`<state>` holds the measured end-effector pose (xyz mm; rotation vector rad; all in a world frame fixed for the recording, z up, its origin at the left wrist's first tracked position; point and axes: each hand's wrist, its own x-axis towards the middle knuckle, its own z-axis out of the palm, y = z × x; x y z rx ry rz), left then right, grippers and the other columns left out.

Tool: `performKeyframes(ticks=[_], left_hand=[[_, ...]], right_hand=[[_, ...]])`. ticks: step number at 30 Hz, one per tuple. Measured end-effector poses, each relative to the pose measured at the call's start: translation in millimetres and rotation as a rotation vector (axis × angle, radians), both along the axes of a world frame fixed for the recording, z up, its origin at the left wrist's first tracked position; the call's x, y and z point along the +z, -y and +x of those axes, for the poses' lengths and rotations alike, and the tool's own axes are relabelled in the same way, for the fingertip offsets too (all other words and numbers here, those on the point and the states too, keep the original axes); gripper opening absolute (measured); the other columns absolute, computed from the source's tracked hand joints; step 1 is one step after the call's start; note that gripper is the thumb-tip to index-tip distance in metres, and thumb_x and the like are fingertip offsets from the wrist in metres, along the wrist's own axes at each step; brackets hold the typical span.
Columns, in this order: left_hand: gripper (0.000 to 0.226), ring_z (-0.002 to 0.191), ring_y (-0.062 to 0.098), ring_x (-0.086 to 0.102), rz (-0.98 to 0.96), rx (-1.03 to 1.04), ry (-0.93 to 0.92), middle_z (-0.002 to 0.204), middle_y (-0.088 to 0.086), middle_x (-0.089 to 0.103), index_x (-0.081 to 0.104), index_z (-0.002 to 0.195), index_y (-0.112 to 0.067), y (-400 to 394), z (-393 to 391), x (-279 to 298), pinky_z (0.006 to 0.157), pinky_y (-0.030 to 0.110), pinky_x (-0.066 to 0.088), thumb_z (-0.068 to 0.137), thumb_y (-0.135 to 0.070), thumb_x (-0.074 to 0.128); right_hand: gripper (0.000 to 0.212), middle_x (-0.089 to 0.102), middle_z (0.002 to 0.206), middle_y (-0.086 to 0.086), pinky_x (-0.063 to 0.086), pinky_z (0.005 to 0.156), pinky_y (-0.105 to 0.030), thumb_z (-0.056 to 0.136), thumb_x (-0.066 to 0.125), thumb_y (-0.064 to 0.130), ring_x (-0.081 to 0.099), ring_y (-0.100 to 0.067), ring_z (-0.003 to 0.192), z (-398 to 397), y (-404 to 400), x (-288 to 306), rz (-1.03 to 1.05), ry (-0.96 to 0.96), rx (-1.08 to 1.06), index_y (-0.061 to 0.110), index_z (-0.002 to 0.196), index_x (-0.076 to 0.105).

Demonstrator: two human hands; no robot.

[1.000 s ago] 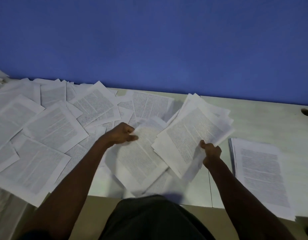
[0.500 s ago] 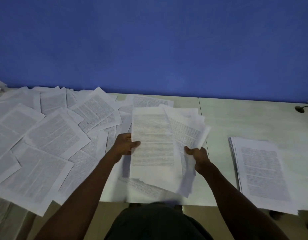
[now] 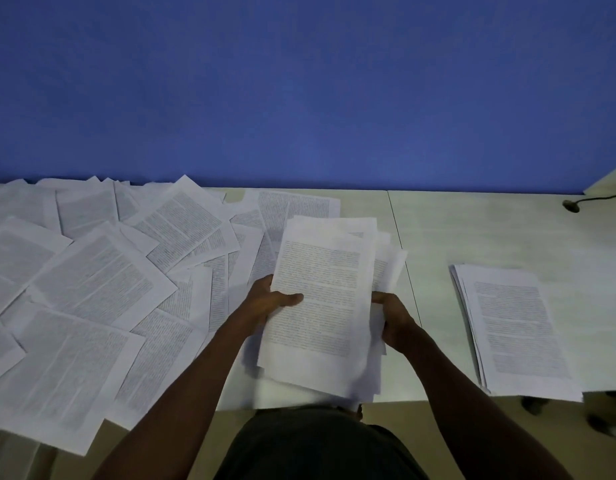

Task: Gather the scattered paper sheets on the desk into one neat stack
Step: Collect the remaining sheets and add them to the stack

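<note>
While both hands: hold it from opposite sides, a loose bundle of white printed paper sheets hangs above the near edge of the pale, wood-grained desk, its corners fanned unevenly at the top right.
Left hand: gripping the bundle's left edge, thumb laid flat across the printed top page, the other fingers hidden underneath.
Right hand: curled round the bundle's right edge, the fingertips tucked behind the sheets; how far they wrap cannot be told.
Scattered sheets: white printed pages spread over the desk's left part, overlapping at many angles, some hanging past the near edge.
Gathered stack: a roughly squared pile of printed pages lying flat on the desk's right side, well apart from the bundle.
Backdrop: a plain blue wall behind the desk.
Far right: a dark cable lying on the desk.
</note>
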<state>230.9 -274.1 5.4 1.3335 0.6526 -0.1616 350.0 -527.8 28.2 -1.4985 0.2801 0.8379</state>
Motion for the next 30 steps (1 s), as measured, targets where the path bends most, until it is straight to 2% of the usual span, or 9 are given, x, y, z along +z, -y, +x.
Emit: performKeyframes(ticks=[3, 5, 10, 14, 17, 19, 23, 25, 30], left_hand=[[0.064, 0.121, 0.028, 0.066, -0.112, -0.125, -0.001, 0.127, 0.008, 0.071, 0.065, 0.130, -0.005, -6, -2, 0, 0.109, 0.048, 0.048, 0.070, 0.000, 0.087], [0.064, 0.121, 0.028, 0.066, -0.139, -0.260, 0.009, 0.129, 0.010, 0.070, 0.065, 0.131, -0.004, -13, -7, 3, 0.109, 0.049, 0.048, 0.071, 0.002, 0.086], [0.070, 0.121, 0.028, 0.065, -0.146, -0.558, -0.059, 0.131, 0.010, 0.069, 0.063, 0.135, -0.009, -16, -9, 9, 0.105, 0.049, 0.051, 0.071, 0.010, 0.084], [0.070, 0.125, 0.028, 0.063, -0.218, -0.657, -0.095, 0.135, 0.010, 0.066, 0.060, 0.138, -0.010, -37, -14, 14, 0.106, 0.046, 0.050, 0.075, 0.011, 0.081], [0.060, 0.123, 0.026, 0.064, -0.229, -0.455, -0.035, 0.134, 0.009, 0.067, 0.061, 0.137, -0.012, -32, -17, 12, 0.105, 0.042, 0.051, 0.082, -0.001, 0.080], [0.053, 0.118, 0.028, 0.067, -0.251, -0.128, -0.009, 0.132, 0.010, 0.068, 0.064, 0.133, -0.012, -23, -17, 3, 0.104, 0.047, 0.052, 0.083, -0.005, 0.080], [0.040, 0.109, 0.032, 0.069, -0.281, 0.451, -0.009, 0.125, 0.014, 0.070, 0.070, 0.121, -0.006, -24, -17, -12, 0.102, 0.053, 0.052, 0.083, 0.003, 0.076], [0.037, 0.110, 0.031, 0.068, -0.323, 0.610, 0.002, 0.123, 0.011, 0.071, 0.071, 0.117, -0.011, -26, -16, -17, 0.102, 0.054, 0.051, 0.084, 0.003, 0.076], [0.025, 0.096, 0.027, 0.070, -0.361, 0.799, -0.072, 0.111, 0.009, 0.073, 0.073, 0.104, -0.015, 3, -19, -30, 0.088, 0.047, 0.058, 0.085, 0.000, 0.078]], right_hand=[[0.064, 0.073, 0.128, -0.015, 0.056, 0.098, -0.047, 0.108, 0.031, 0.062, 0.067, -0.037, 0.121, -5, -8, 10, 0.177, -0.114, 0.035, 0.016, 0.135, 0.067], [0.077, 0.070, 0.134, -0.015, 0.050, 0.108, -0.049, 0.098, 0.030, 0.076, 0.067, -0.034, 0.122, -7, -11, 11, 0.202, -0.147, 0.062, 0.020, 0.139, 0.063], [0.059, 0.067, 0.139, -0.015, 0.048, 0.112, -0.055, 0.097, 0.066, 0.049, 0.065, -0.037, 0.127, -9, -21, 4, 0.139, -0.016, 0.240, 0.014, 0.144, 0.059], [0.060, 0.072, 0.132, -0.011, 0.050, 0.110, -0.056, 0.091, 0.073, 0.047, 0.069, -0.033, 0.122, -2, -26, 9, 0.137, 0.033, 0.160, 0.012, 0.139, 0.063], [0.053, 0.070, 0.135, -0.011, 0.052, 0.108, -0.052, 0.097, 0.072, 0.036, 0.068, -0.033, 0.124, -5, -31, 12, 0.127, 0.072, 0.231, 0.010, 0.142, 0.061], [0.049, 0.070, 0.136, -0.011, 0.055, 0.105, -0.048, 0.099, 0.071, 0.031, 0.068, -0.032, 0.123, -8, -36, 16, 0.145, 0.075, 0.228, 0.009, 0.141, 0.061], [0.050, 0.073, 0.127, -0.007, 0.060, 0.079, -0.032, 0.104, 0.055, 0.050, 0.073, -0.022, 0.102, -16, -22, 17, 0.138, -0.119, 0.243, 0.016, 0.138, 0.066], [0.051, 0.069, 0.132, -0.015, 0.061, 0.089, -0.039, 0.110, 0.042, 0.045, 0.069, -0.030, 0.112, -22, -7, 3, 0.193, -0.230, 0.252, 0.013, 0.143, 0.061], [0.054, 0.063, 0.127, -0.023, 0.056, 0.091, -0.052, 0.103, 0.060, 0.032, 0.065, -0.040, 0.111, -50, -11, -19, 0.320, -0.256, -0.062, 0.003, 0.148, 0.051]])
